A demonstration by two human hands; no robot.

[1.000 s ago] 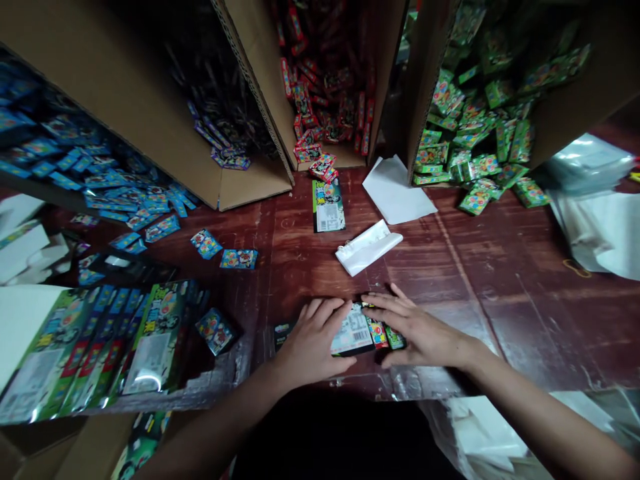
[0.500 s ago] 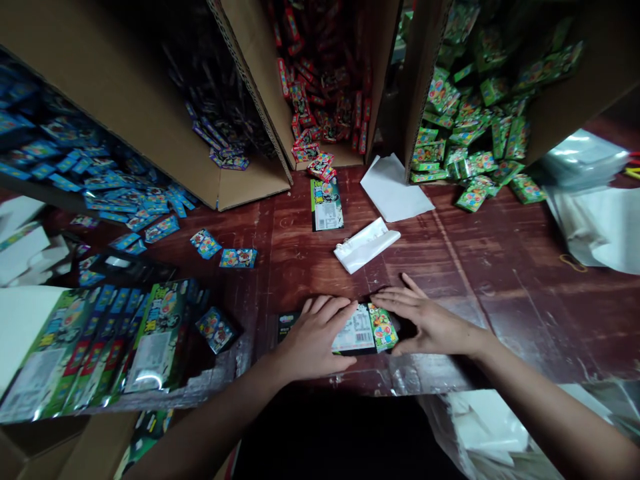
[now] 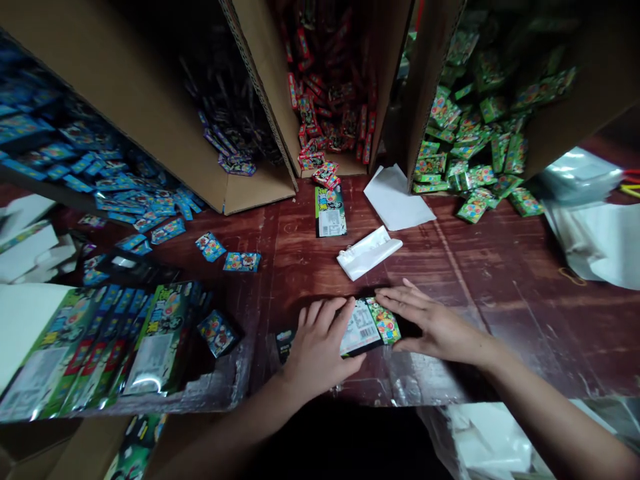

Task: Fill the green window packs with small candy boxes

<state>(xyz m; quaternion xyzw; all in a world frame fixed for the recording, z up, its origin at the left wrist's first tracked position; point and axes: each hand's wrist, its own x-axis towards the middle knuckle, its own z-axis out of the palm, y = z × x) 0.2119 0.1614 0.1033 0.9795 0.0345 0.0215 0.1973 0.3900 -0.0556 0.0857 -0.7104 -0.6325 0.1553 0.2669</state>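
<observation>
One black end (image 3: 284, 343) shows left of the left hand (image 3: 320, 350), which lies over the box (image 3: 359, 327), thumb apart from the fingers; whether it grips, I cannot tell (nor whether that end belongs to the box, since the hand hides the join). The box rests on the surface (image 3: 475, 280), long axis left to right. At its right end sits a green packet (image 3: 385, 323), touching or nearly so, its long axis front to back, across the box's. Nearer to it is the right hand (image 3: 435, 327), spread wide at the packet's right side, fingertips at the far end, thumb by the near corner.
</observation>
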